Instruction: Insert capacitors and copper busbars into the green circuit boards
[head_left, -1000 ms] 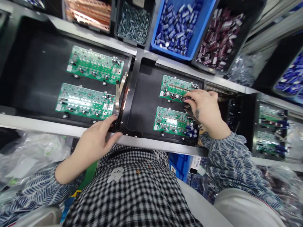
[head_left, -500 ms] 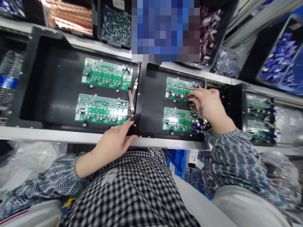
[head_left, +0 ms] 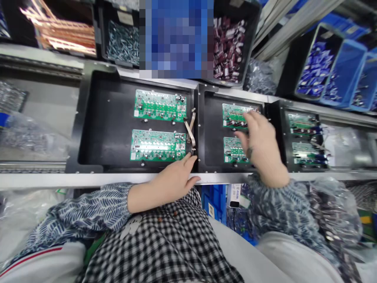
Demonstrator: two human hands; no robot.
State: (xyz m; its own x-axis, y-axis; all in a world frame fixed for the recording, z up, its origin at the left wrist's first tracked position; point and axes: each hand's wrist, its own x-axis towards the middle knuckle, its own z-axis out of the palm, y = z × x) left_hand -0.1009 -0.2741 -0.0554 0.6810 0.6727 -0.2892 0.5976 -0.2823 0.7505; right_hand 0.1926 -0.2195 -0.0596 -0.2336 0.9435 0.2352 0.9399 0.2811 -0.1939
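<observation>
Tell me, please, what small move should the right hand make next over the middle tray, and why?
Probably lower the right hand onto the upper board: it hovers blurred over both boards in the middle tray, fingertips at the upper one, while the left hand rests on the tray edge.

Left hand [head_left: 173,182] flat, right hand [head_left: 260,147] blurred, fingers spread

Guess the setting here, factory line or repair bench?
Most likely an electronics assembly line. Green circuit boards sit in pairs in black carrier trays along a rail, with bins of loose capacitors above. The right hand is over one board; the left hand rests at a tray's edge.
</observation>
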